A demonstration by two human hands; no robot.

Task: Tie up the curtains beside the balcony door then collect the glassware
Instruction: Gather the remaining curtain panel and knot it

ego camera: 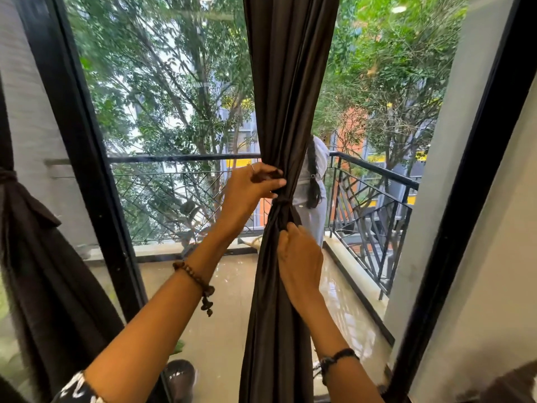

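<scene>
A dark brown curtain hangs down the middle of the balcony opening, gathered and cinched at a knot. My left hand pinches the gathered cloth just above the knot. My right hand grips the curtain just below the knot. A second dark curtain hangs at the far left, bound with a tie. No glassware is in view.
A black door frame stands left and another frame right. Beyond lie the wet balcony floor and a black railing. A person in grey stands on the balcony behind the curtain. A dark shoe lies near the threshold.
</scene>
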